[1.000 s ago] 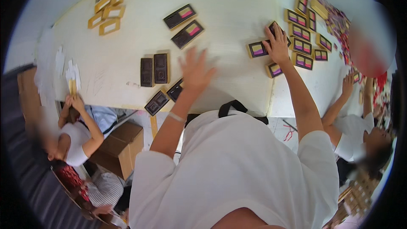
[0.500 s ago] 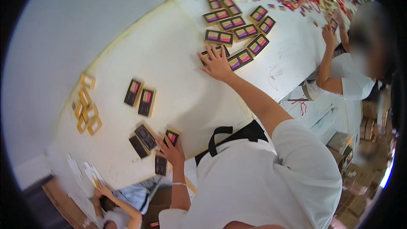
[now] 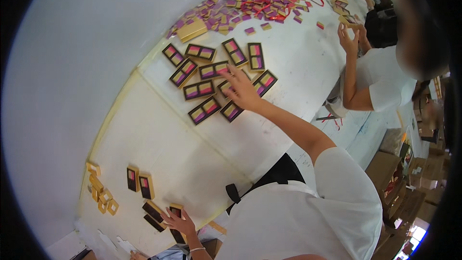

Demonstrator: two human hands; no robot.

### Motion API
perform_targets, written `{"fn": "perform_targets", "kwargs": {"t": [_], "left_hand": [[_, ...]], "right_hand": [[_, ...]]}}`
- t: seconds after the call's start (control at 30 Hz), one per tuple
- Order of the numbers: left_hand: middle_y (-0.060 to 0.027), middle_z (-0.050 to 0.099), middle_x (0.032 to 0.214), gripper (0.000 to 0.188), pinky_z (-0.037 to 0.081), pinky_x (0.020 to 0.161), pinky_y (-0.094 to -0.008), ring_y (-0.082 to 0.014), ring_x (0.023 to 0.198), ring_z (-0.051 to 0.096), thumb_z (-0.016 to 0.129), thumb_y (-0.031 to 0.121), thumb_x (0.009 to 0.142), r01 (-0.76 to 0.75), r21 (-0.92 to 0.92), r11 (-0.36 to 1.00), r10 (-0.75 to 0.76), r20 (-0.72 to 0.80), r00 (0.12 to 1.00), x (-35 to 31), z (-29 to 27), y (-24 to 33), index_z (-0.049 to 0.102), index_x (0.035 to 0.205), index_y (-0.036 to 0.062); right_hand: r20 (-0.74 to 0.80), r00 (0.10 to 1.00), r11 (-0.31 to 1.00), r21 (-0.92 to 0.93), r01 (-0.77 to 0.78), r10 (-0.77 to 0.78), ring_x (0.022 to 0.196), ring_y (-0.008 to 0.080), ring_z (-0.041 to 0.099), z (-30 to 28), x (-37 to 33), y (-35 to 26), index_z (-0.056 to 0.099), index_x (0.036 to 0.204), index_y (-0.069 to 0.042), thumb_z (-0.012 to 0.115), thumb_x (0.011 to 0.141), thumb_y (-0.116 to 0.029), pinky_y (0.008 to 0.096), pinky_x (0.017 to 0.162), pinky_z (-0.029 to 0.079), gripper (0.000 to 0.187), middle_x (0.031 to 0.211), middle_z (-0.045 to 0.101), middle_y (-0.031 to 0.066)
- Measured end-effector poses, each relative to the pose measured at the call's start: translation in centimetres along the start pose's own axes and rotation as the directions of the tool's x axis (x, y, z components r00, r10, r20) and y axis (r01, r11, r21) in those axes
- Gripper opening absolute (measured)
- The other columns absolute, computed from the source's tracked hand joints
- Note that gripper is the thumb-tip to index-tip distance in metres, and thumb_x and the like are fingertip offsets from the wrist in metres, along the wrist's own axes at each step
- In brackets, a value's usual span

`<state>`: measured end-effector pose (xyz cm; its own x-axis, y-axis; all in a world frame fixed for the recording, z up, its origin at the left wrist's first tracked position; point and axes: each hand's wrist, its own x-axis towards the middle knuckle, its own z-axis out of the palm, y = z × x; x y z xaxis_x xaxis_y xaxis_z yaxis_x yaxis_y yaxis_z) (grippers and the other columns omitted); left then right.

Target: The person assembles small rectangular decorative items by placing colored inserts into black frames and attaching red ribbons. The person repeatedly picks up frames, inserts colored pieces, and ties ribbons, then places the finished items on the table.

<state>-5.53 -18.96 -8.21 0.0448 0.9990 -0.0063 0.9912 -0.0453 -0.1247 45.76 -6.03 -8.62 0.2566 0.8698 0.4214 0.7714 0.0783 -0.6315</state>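
Swung toward the far right of the table (image 3: 159,130) over the last half second, hence the pile of loose pieces (image 3: 231,5) spread more fully across the top of the frame and the cluster of boxes (image 3: 198,89) now at upper centre. Shifted too: the right hand (image 3: 244,91), off a box at the cluster's lower left edge and in among the others, fingers splayed, no pinch visible; impossible to tell whether resting on the boxes or just above them. Probably a sign of attention passing from one filled box to its neighbours. Much as before: the left hand (image 3: 182,222), at lower left, fingers loosely spread over a dark-lined box (image 3: 175,207), contact beneath hidden. Nearest to the right fingertips, at upper centre: a gold-edged box (image 3: 211,71), open side up, long axis nearly level across the frame and rising slightly rightward, pink compartment at the right end, purple at the left. Just below, partly covered by fingers: another box (image 3: 221,85), slant hard to judge. Steeper, right of the hand: a further box (image 3: 264,84), long axis climbing toward the upper right.
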Motion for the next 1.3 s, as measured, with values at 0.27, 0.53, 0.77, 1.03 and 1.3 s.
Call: {"fn": "perform_targets", "kwargs": {"t": [0.27,0.53,0.77,1.03,1.3], "left_hand": [[-0.0185,0.033,0.132,0.048,0.021,0.103,-0.0403,-0.0317,0.125,0.028,0.053,0.008,0.081,-0.312,-0.893,0.325,0.343,-0.196,0.919,12.3,-5.5,36.1,0.037,0.126,0.0007],[-0.0085,0.045,0.124,0.040,0.029,0.098,-0.0378,-0.0209,0.117,0.040,0.055,0.021,0.085,0.342,-0.935,-0.091,0.659,0.201,0.725,18.5,-10.9,57.3,0.045,0.120,0.0048],[-0.0092,0.053,0.111,0.042,0.037,0.090,-0.0325,-0.0189,0.107,0.048,0.059,0.031,0.081,0.519,-0.852,0.067,0.813,0.348,0.466,11.6,-7.2,64.7,0.050,0.112,0.0047],[-0.0066,0.051,0.113,0.042,0.034,0.093,-0.0315,-0.0172,0.109,0.045,0.058,0.030,0.083,0.661,-0.737,0.138,0.822,0.458,0.339,13.9,-7.4,64.2,0.048,0.116,0.0063],[-0.0102,0.028,0.138,0.063,0.026,0.100,-0.0454,-0.0223,0.124,0.029,0.043,0.039,0.088,0.914,-0.312,-0.260,0.890,0.290,0.352,28.7,-9.5,72.2,0.016,0.138,0.0128]], "right_hand": [[-0.082,0.950,0.950,-0.060,-0.306,0.301,0.116,0.0377,0.038,-11.8,3.1,19.0,0.041,0.123,-0.004,0.057,0.082,-0.021,0.0392,0.096,0.034,0.047,0.127,0.036,0.0234],[-0.196,0.921,0.924,-0.118,-0.364,0.337,0.114,0.0362,0.040,-14.6,8.4,33.7,0.042,0.120,0.002,0.059,0.079,-0.019,0.0399,0.093,0.035,0.049,0.120,0.043,0.0242],[-0.132,0.985,0.864,-0.477,-0.158,0.108,0.110,0.0353,0.044,-23.7,11.9,49.8,0.045,0.119,0.002,0.062,0.078,-0.024,0.0410,0.091,0.035,0.051,0.119,0.047,0.0227],[0.163,0.903,0.733,-0.649,-0.206,0.398,0.104,0.0345,0.049,-24.2,18.5,54.2,0.041,0.125,-0.002,0.060,0.080,-0.031,0.0415,0.088,0.037,0.056,0.115,0.050,0.0238],[-0.010,0.976,0.877,-0.435,-0.202,0.219,0.104,0.0354,0.049,-19.6,25.1,46.3,0.051,0.117,-0.006,0.054,0.082,-0.043,0.0400,0.089,0.039,0.051,0.114,0.049,0.0211]]}}
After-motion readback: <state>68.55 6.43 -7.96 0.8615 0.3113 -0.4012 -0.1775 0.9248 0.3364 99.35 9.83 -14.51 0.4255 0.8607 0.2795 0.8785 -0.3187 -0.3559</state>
